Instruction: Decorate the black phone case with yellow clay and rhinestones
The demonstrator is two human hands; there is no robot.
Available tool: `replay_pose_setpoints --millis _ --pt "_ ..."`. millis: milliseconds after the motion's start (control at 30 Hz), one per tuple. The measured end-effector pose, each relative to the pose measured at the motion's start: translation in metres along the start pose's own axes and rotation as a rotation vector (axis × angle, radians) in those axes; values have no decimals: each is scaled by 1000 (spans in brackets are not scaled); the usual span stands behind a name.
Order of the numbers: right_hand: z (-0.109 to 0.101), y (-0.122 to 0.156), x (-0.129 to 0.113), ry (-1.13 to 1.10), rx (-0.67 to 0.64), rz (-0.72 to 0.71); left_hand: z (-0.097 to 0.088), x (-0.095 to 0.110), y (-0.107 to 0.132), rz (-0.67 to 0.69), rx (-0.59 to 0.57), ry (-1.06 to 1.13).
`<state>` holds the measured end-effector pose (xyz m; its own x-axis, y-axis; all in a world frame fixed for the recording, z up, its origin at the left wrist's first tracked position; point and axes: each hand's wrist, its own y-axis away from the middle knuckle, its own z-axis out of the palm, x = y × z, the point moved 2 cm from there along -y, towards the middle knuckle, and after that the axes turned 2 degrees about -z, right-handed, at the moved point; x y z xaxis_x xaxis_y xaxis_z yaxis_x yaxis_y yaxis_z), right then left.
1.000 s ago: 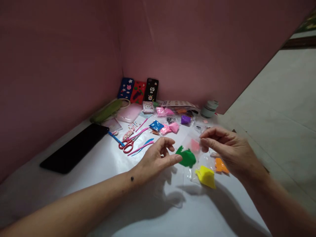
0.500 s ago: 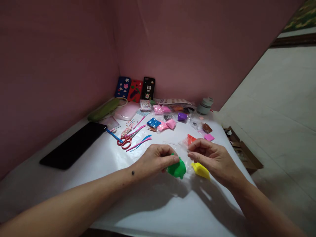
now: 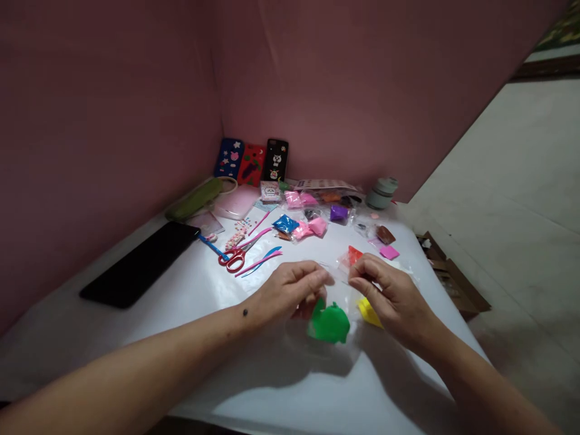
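Note:
My left hand (image 3: 292, 293) and my right hand (image 3: 389, 297) both pinch the top edge of a small clear plastic bag (image 3: 338, 305) that holds a lump of green clay (image 3: 330, 324). The bag hangs between the two hands just above the white table (image 3: 226, 350). A yellow clay packet (image 3: 368, 311) lies partly hidden under my right hand. A red-orange clay packet (image 3: 352, 255) lies just beyond my right fingers.
Further back lie red-handled scissors (image 3: 233, 260), pink and blue modelling tools (image 3: 260, 261), several clay packets in blue, pink and purple, a small grey jar (image 3: 381, 192) and three decorated phone cases (image 3: 254, 161) against the pink wall. A black tablet (image 3: 140, 264) lies at left. A cardboard box (image 3: 453, 278) sits beyond the table's right edge.
My right hand put down the pinkish packet and came to the green clay bag. Both hands now pinch the bag's top edge, with the clay hanging lower between them.

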<state>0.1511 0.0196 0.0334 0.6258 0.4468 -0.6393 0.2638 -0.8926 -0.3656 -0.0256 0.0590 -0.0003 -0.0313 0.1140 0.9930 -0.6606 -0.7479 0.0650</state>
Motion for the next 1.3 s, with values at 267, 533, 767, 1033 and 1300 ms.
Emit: replay_pose_setpoints --millis 267,533,767,1033,1300 --pt "13 7 -3 -66 -34 59 3 -3 1 -12 -57 119" --pt "27 14 -11 -113 39 13 4 -1 2 -54 -8 129" --pt "21 24 -19 -146 80 -37 9 9 8 -92 -93 68" --pt "23 41 -20 -99 16 -112 11 14 15 98 -168 -166" --pt "19 34 -16 -413 -248 337 9 8 13 9 -148 -267"
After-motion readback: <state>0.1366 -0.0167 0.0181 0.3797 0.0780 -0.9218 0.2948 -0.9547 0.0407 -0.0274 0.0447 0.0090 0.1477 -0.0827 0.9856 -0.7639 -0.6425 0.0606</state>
